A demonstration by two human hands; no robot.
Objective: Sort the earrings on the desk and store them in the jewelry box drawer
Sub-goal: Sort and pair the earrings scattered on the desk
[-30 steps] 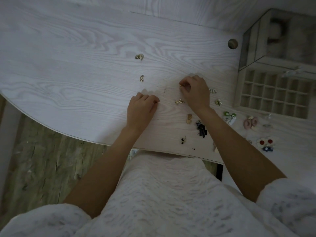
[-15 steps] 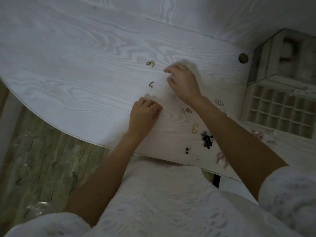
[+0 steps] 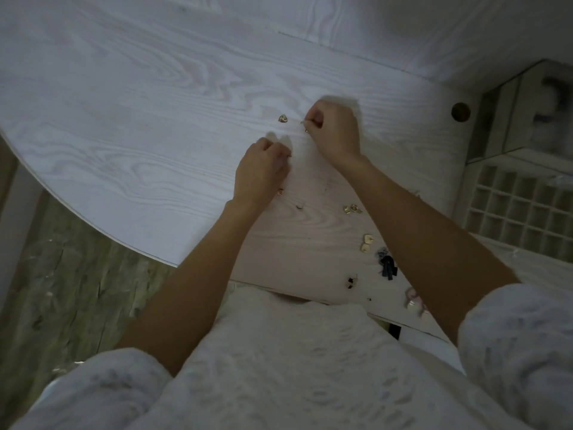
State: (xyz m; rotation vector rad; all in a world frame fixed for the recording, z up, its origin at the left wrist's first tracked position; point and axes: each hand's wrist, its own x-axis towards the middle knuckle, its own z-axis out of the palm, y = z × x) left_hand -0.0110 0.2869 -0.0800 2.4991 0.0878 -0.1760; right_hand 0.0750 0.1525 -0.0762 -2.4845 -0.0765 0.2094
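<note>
My right hand (image 3: 336,128) pinches a tiny gold earring (image 3: 305,126) just above the white desk (image 3: 139,119). A gold earring (image 3: 282,118) lies on the desk just left of those fingertips. My left hand (image 3: 260,172) sits below it with fingers curled, its tips closed on a second small gold earring (image 3: 290,155) that is mostly hidden. More earrings lie lower right: a gold pair (image 3: 352,208), a cream pair (image 3: 366,242), black ones (image 3: 387,267). The jewelry box drawer (image 3: 521,212) stands pulled out at the right with its grid of compartments.
The jewelry box (image 3: 527,119) rises behind the drawer at the far right. A round cable hole (image 3: 460,112) sits in the desk beside it. The desk's curved edge (image 3: 93,225) runs along the left, with floor below. Pale earrings (image 3: 414,301) lie by my right forearm.
My right hand closed into a pinch beside the upper gold earring. My left hand moved forward onto the second gold earring. The view shifted slightly right and down.
</note>
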